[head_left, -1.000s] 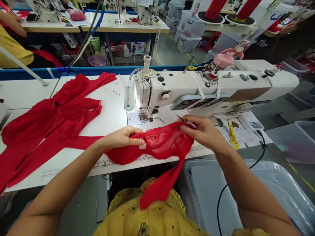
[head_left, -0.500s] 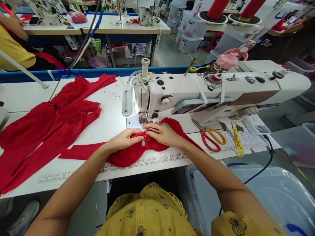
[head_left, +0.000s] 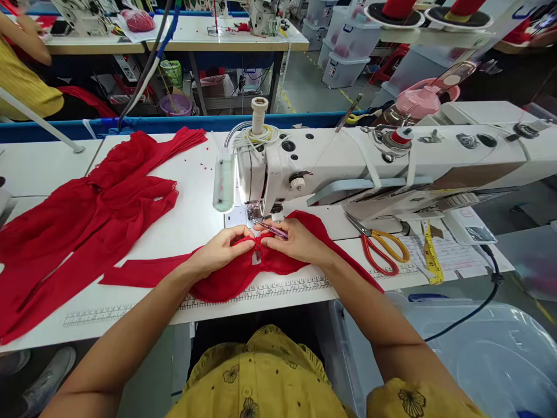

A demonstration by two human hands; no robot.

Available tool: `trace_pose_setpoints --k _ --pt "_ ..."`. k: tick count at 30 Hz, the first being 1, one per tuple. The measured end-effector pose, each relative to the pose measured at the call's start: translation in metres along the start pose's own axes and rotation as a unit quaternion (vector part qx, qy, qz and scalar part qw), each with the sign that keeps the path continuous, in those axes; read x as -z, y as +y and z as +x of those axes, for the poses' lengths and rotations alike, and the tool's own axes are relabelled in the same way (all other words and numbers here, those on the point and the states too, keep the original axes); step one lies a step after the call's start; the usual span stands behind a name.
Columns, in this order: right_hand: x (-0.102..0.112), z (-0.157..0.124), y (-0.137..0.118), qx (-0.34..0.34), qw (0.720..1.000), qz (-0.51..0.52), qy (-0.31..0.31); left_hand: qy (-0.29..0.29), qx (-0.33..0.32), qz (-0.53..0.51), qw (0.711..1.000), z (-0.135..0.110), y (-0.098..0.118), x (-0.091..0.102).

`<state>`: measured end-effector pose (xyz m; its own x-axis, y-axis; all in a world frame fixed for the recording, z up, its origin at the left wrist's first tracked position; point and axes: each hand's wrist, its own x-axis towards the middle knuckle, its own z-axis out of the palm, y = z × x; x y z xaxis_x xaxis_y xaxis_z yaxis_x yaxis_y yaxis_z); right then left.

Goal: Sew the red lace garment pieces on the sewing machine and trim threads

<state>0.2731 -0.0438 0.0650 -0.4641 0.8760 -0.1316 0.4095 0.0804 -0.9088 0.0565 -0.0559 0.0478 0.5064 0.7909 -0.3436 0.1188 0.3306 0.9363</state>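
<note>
A red bra (head_left: 226,281) lies across the front of the white sewing table, just before the sewing machine's needle and presser foot (head_left: 254,210). My left hand (head_left: 224,249) is closed on its middle, thumb and fingers pinching the gathered edge between the two cups. Close beside it, my right hand (head_left: 296,239) pinches the same middle part from the right. A slim purple tool (head_left: 276,230) with a pointed metal tip, tweezers-like, is also held in my right hand, its tip toward the needle area. Fingertips partly hide the pinched fabric.
More red garments (head_left: 100,209) are heaped on the left. Right of my hands lie scissors (head_left: 378,247) with red and orange handles, a yellow tape measure (head_left: 431,255) and papers. The sewing machine (head_left: 322,157) spans the back. A plastic bin (head_left: 435,348) stands below right.
My right hand has turned, so the purple tool shows more fully, its tip pointing up and left. Both hands stay on the bra's middle; the view has shifted slightly.
</note>
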Motion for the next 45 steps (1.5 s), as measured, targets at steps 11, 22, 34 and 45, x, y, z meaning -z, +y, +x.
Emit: trace_pose_setpoints --k 11,22,34,45 --pt "-0.005 0.0 -0.003 0.003 0.999 -0.011 0.03 0.008 -0.037 0.015 0.999 0.0 0.001 -0.004" --pt "-0.01 0.002 0.008 0.043 0.996 0.02 0.079 0.008 -0.02 0.038 0.999 0.0 0.001 -0.003" --pt "-0.007 0.0 0.01 0.05 0.998 -0.033 0.03 0.018 -0.011 0.043 0.999 -0.001 0.006 -0.006" --pt "-0.013 0.002 0.016 0.07 0.993 -0.043 0.085 0.011 -0.002 0.039 0.999 -0.002 0.006 -0.008"
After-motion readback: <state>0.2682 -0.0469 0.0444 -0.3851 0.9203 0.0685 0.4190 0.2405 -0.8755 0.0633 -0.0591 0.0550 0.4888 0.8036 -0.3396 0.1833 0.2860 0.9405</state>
